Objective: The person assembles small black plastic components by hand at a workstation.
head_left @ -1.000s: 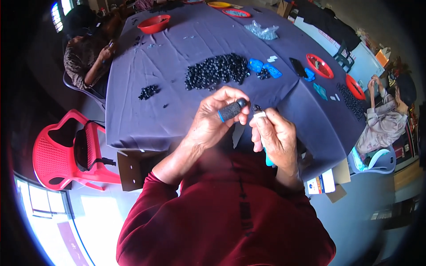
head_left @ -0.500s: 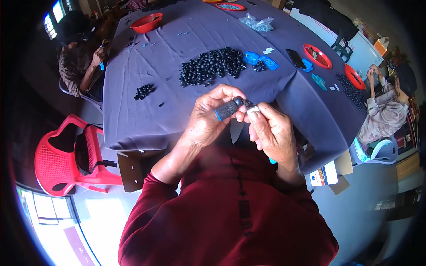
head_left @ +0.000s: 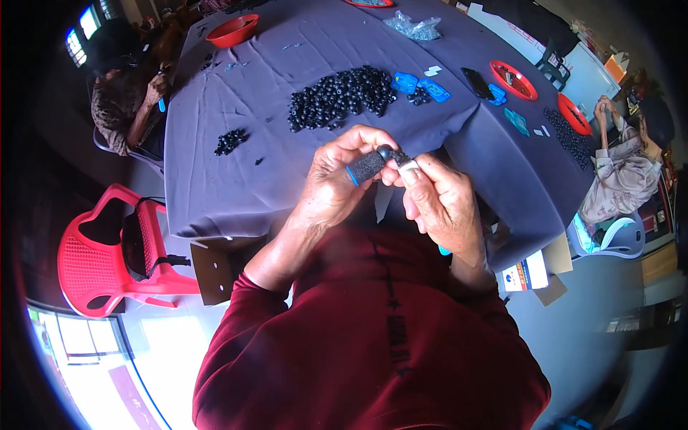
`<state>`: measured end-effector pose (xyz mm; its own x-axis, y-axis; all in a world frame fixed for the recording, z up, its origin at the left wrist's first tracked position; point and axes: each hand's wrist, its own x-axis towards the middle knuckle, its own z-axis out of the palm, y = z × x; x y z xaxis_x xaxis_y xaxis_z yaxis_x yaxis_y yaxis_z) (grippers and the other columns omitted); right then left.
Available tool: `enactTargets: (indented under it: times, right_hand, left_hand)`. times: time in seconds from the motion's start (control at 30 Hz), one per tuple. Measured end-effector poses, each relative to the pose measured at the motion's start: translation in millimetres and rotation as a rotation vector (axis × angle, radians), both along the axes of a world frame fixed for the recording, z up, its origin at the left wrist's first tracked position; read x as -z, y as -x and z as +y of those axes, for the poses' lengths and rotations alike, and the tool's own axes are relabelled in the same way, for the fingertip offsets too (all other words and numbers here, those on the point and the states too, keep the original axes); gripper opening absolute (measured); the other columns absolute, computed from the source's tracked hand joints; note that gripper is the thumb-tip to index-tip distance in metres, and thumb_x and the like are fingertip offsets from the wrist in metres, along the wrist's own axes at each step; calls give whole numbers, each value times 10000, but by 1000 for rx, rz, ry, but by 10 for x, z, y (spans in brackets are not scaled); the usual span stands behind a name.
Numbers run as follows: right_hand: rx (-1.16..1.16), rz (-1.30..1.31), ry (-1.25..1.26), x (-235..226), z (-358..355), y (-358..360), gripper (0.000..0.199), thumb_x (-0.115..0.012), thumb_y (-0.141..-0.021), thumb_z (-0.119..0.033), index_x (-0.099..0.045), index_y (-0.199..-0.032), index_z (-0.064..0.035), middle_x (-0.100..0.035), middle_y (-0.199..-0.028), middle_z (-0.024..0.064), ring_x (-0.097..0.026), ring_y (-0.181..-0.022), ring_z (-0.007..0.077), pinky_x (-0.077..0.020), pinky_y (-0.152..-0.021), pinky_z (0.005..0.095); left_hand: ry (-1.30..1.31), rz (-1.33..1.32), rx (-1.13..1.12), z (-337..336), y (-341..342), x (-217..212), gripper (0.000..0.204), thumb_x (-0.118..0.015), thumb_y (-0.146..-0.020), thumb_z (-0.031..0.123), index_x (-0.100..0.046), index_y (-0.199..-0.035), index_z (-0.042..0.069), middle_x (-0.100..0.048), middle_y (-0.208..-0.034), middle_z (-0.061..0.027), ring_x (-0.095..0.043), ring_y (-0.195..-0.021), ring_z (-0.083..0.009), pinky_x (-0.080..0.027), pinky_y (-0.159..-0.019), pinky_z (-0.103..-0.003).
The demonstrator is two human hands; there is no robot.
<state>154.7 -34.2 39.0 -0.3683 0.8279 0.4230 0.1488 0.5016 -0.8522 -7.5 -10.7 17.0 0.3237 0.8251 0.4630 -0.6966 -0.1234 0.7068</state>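
Above the near edge of the table, my left hand (head_left: pixel 330 175) pinches a small round black piece (head_left: pixel 385 152). A dark finger sleeve (head_left: pixel 367 167) with a blue rim covers its thumb. My right hand (head_left: pixel 446 208) is closed close against the left, fingertips meeting at the black piece. White wrapping (head_left: pixel 408 166) shows at its thumb tip, beside something dark and rough that I cannot make out. A bit of blue (head_left: pixel 444 251) peeks out below the right palm; its kind is hidden. Beyond my hands lies a large heap of similar black pieces (head_left: pixel 340 97).
A smaller black heap (head_left: pixel 231 141) lies left on the purple-grey cloth (head_left: pixel 208 193). Blue packets (head_left: pixel 433 90), a phone (head_left: pixel 474 82), red bowls (head_left: pixel 233 31) and a clear bag (head_left: pixel 413 27) stand around. People sit at left and right. A pink chair (head_left: pixel 93 261) stands at the left.
Both hands have risen slightly in the picture, and the right one has shifted a little to the right. The grip on the black piece stays the same.
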Motion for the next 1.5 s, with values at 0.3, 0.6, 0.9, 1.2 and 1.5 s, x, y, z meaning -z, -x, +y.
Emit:
enactTargets:
  times: [0.3, 0.6, 0.9, 1.2, 1.5]
  right_hand:
    - [-5, 1, 42, -12, -40, 7, 230, -446, -911, -185, -549, -908, 20, -585, -729, 27, -426, -433, 21, -324, -353, 171]
    - [7, -33, -57, 22, -87, 36, 235, -445, -910, -177, -556, -864, 24, -539, -617, 18, -417, -423, 24, -321, -355, 177]
    - [49, 92, -94, -131, -164, 26, 279, -422, -917, -220, -530, -787, 2, -472, -492, 4, -395, -379, 26, -298, -353, 174]
    - [62, 101, -141, -49, -153, 37, 260, -434, -913, -207, -528, -791, 2, -466, -514, 9, -400, -402, 32, -301, -372, 175]
    - [50, 56, -99, 22, -109, 68, 255, -444, -910, -221, -529, -802, -7, -463, -522, 1, -387, -407, 23, -300, -372, 176]
  left_hand:
    - [-18, -44, 24, -16, -17, 22, 333, -647, -769, 136, -507, -1014, -40, -567, -914, -110, -570, -748, -135, -470, -708, -235]
    - [-78, 100, -104, -46, -41, 53, 291, -649, -764, 132, -535, -977, -32, -567, -860, -61, -531, -725, -89, -435, -660, -200]
    - [-9, -171, 154, 6, -49, 31, 276, -550, -844, 187, -510, -1026, -17, -548, -916, -125, -518, -774, -139, -420, -680, -250]
    - [37, -326, 359, 69, -43, 96, 318, -575, -822, 205, -475, -1059, 18, -542, -831, -104, -478, -714, -155, -393, -639, -282]
    - [130, -400, 450, 122, 11, 107, 379, -638, -755, 136, -460, -1061, 3, -477, -792, -63, -441, -660, -117, -362, -579, -245]
